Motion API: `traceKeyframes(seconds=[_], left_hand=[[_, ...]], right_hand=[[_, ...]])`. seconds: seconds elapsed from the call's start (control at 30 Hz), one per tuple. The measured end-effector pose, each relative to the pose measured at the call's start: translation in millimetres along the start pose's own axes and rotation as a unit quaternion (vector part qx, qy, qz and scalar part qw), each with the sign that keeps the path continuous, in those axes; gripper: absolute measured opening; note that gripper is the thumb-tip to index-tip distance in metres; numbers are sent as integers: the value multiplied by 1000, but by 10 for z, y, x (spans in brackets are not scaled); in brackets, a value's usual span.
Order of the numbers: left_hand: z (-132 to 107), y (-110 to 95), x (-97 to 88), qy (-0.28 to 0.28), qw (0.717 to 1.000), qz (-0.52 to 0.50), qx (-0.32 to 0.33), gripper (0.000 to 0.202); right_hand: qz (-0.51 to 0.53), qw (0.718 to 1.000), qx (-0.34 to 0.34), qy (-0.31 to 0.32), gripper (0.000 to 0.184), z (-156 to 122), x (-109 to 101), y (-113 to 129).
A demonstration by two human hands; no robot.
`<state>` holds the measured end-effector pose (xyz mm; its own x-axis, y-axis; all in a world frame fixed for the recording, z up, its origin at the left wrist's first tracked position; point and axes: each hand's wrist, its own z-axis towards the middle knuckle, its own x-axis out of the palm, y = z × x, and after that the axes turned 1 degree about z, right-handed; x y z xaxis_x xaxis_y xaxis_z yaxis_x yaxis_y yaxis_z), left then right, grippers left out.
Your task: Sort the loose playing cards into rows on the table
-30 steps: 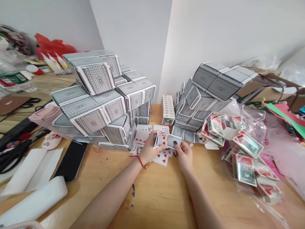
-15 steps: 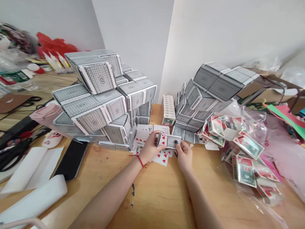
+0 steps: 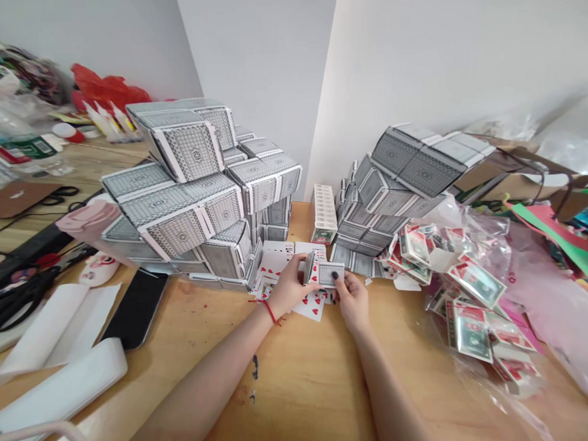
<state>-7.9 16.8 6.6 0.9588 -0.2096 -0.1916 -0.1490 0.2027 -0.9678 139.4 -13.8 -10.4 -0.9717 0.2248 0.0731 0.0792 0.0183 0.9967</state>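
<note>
My left hand [image 3: 290, 287], a red string at its wrist, is closed around playing cards [image 3: 314, 272] with red hearts, set at an angle to one another. My right hand [image 3: 351, 300], with dark nail polish, pinches a playing card [image 3: 329, 274], its grey patterned back up. The right-hand card meets the left-hand ones; whether they interlock cannot be made out. Under both hands lie loose playing cards [image 3: 310, 306], faces up, on the wooden table [image 3: 307, 388]. My left fingers are partly hidden behind the cards.
Blocks folded from cards form a tall stack [image 3: 193, 204] at left and another [image 3: 396, 185] at right. Between them stands a row of card boxes [image 3: 324, 215]. Opened card boxes [image 3: 473, 330] lie at right. A phone [image 3: 135, 308] and scissors [image 3: 26, 298] are at left.
My right hand has moved slightly left, and its card now sits closer to the cards in my left hand. The left-hand cards have turned a little.
</note>
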Motion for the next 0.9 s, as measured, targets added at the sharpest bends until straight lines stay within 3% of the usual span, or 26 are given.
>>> traceKeyframes(seconds=[0.13, 0.3, 0.63, 0.9], left_hand=[[-8, -6, -8, -4, 1000, -8, 0, 48], [-14, 69, -2, -2, 999, -42, -24, 25], [2, 71, 25, -57, 997, -53, -24, 28], [-1, 96, 48, -51, 986, -134, -90, 44]], right_hand=[[3, 1000, 10, 13, 40, -12, 13, 30], [27, 998, 11, 60, 54, -80, 107, 65], [26, 998, -2, 63, 36, -165, 248, 11], [43, 996, 9, 74, 31, -199, 314, -27]])
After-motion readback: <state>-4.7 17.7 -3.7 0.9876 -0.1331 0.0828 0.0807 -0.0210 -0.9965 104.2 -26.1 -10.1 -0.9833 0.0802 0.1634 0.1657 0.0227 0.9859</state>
